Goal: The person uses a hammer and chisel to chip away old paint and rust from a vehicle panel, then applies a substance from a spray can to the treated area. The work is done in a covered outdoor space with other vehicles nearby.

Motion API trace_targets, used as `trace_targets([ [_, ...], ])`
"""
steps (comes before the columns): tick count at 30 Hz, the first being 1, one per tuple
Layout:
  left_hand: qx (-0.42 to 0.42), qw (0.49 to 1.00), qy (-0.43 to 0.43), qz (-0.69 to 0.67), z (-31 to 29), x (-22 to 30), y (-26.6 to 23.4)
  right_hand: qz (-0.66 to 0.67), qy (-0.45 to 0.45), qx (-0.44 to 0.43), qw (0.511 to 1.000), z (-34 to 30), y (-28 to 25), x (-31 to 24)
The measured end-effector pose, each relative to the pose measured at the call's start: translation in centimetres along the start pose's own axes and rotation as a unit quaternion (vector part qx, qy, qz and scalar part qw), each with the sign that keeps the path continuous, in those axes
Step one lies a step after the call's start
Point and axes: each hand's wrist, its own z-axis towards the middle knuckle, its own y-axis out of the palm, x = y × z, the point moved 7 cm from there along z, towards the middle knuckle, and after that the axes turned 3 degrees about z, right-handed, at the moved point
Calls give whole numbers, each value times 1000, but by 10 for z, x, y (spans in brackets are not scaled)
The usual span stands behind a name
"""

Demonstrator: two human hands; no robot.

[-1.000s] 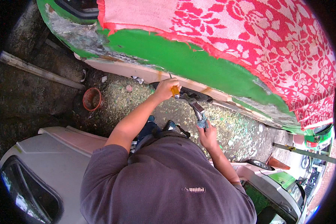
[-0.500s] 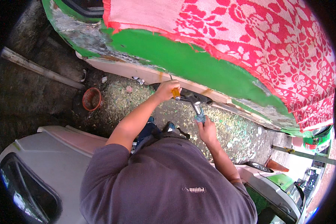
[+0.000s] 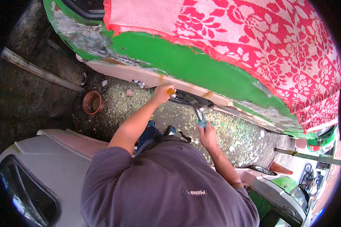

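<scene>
My left hand [image 3: 161, 94] is closed round an amber handle [image 3: 171, 92] close to the pale lower edge [image 3: 129, 72] of a green car body [image 3: 166, 58]. The handle belongs to a screwdriver or chisel; its shaft is hidden now. My right hand [image 3: 207, 135] grips the teal handle of a hammer [image 3: 199, 115]. Its dark head is smeared by motion and lies just right of my left hand, apart from the amber handle. Behind the hammer head, a dark rounded part [image 3: 182, 99] shows under the car's edge.
A red and pink flowered cloth [image 3: 261, 41] drapes over the car. Paint chips litter the ground [image 3: 117, 98]. An orange-red bucket [image 3: 92, 103] stands to the left, near a long pale beam [image 3: 41, 71]. Behind me are a grey vehicle [image 3: 60, 151] and a white-green car [image 3: 284, 189].
My left hand has shifted a little left, and the amber handle has turned end-on, its thin shaft no longer showing. The hammer has moved slightly left and down with my right hand.
</scene>
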Motion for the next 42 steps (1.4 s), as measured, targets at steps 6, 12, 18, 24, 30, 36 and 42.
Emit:
trace_targets([
  [6,-41,991,111,65,2,48,-13,73,23,19,997,-6,-24,-16],
  [12,-76,986,125,83,12,54,-6,31,17,13,999,-4,-23,-19],
  [18,-72,986,135,68,15,56,-6,56,18,10,998,-6,-18,-19],
  [24,-69,986,131,70,9,50,-13,62,8,14,998,-5,-18,-23],
  [30,-53,987,133,72,9,55,-25,55,6,9,998,-5,-16,-22],
  [36,-56,989,117,72,7,60,-20,62,39,0,997,-8,-14,-11],
  [42,-97,985,130,62,6,62,-1,80,48,11,996,-14,-20,-10],
])
